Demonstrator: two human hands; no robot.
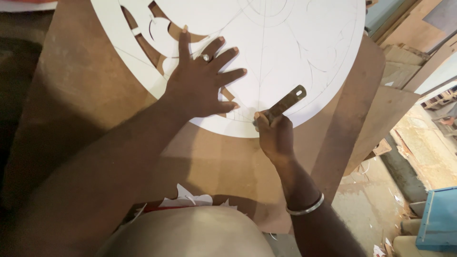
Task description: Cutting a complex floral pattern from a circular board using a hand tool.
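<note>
The right hand (pixel 275 135) is gripping a flat, brownish metal cutting tool with a slot at its far end (pixel 287 103), fingers curled tight around its lower part. The tool is slanting up and to the right from the fist, and its working end is hidden under the thumb, so whether it is actually touching the sheet is hard to say. A thin silver bangle (pixel 306 206) is circling the right wrist.

Just to the left, the left hand (pixel 200 85) is lying flat with its fingers spread wide apart, pressing down on a large round white sheet marked with faint pencil curves (pixel 304 47). A silver ring (pixel 206 57) is showing on one finger. The two hands are sitting near each other at the lower edge of the sheet.

Curved shapes are already cut out of the sheet's upper left part, and brown is showing through the gaps. The sheet is resting on a wide brown hardboard work surface (pixel 85 85). White paper scraps (pixel 188 197) are lying at the near edge, close to the person's body. To the right, past the board's edge, a dusty floor with offcuts of board (pixel 400 71) and a blue box-like object (pixel 440 219) is showing.
</note>
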